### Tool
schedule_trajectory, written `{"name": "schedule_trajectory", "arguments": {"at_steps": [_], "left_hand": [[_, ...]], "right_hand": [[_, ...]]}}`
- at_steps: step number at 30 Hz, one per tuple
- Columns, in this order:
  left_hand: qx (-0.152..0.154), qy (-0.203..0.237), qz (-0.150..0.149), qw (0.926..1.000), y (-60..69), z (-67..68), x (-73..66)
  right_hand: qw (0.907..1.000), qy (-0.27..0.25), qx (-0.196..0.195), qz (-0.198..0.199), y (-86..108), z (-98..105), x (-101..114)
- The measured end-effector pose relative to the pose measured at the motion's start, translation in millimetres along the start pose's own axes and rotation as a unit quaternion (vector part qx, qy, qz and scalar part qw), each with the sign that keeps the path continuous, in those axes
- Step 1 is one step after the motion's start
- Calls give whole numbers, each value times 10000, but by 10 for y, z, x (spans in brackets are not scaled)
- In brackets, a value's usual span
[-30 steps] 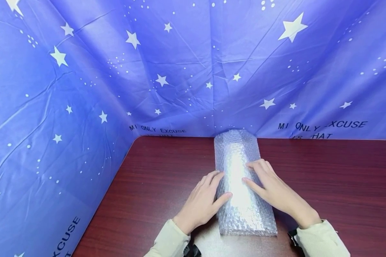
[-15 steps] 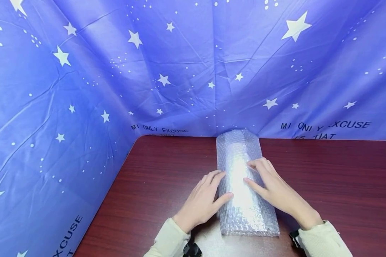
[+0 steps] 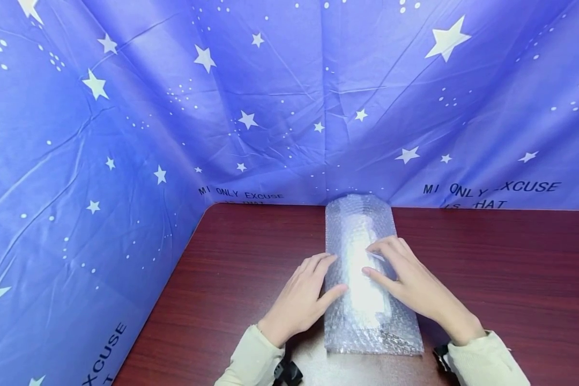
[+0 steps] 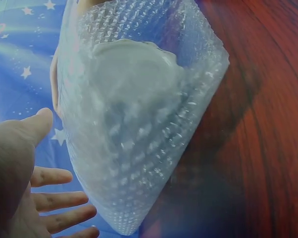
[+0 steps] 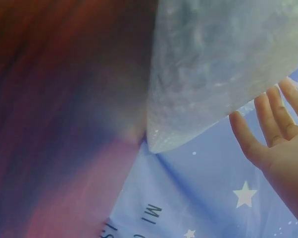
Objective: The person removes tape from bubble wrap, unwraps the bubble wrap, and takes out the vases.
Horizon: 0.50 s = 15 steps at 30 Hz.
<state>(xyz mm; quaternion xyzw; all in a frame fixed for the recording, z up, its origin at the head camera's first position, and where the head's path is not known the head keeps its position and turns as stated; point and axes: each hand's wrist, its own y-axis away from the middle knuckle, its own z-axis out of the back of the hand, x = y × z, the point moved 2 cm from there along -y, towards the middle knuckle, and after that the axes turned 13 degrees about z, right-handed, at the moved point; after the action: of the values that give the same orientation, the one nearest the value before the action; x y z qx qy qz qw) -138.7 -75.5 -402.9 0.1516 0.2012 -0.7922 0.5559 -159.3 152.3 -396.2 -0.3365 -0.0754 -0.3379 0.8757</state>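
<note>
A long bubble-wrap package [image 3: 366, 300] lies on the dark red table, running away from the person; a pale rounded object [image 4: 134, 74] shows inside it in the left wrist view. The left hand [image 3: 299, 300] is at the package's left side, its fingers extended and thumb reaching over the edge. On the right side the right hand [image 3: 415, 284] has its thumb and fingertips over the wrap, fingers slightly bent. In the right wrist view the right hand [image 5: 282, 129] has its fingertips against the package's edge [image 5: 198, 124].
A blue cloth [image 3: 270, 80] with white stars and printed words hangs behind and to the left of the table [image 3: 241, 252]. The package's far end lies at the table's back edge, by the cloth. Pale sleeves and black wrist straps [image 3: 288, 372] are at the bottom.
The package's near end has widened a little and lies flatter, and the bright shine on its top has changed shape. Both hands stay in nearly the same places.
</note>
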Motion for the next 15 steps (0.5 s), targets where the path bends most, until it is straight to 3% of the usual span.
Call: {"name": "schedule_trajectory", "arguments": {"at_steps": [15], "left_hand": [[-145, 19, 43, 9999, 6, 65, -24]], "right_hand": [[9993, -62, 371, 7, -151, -24, 222]]}}
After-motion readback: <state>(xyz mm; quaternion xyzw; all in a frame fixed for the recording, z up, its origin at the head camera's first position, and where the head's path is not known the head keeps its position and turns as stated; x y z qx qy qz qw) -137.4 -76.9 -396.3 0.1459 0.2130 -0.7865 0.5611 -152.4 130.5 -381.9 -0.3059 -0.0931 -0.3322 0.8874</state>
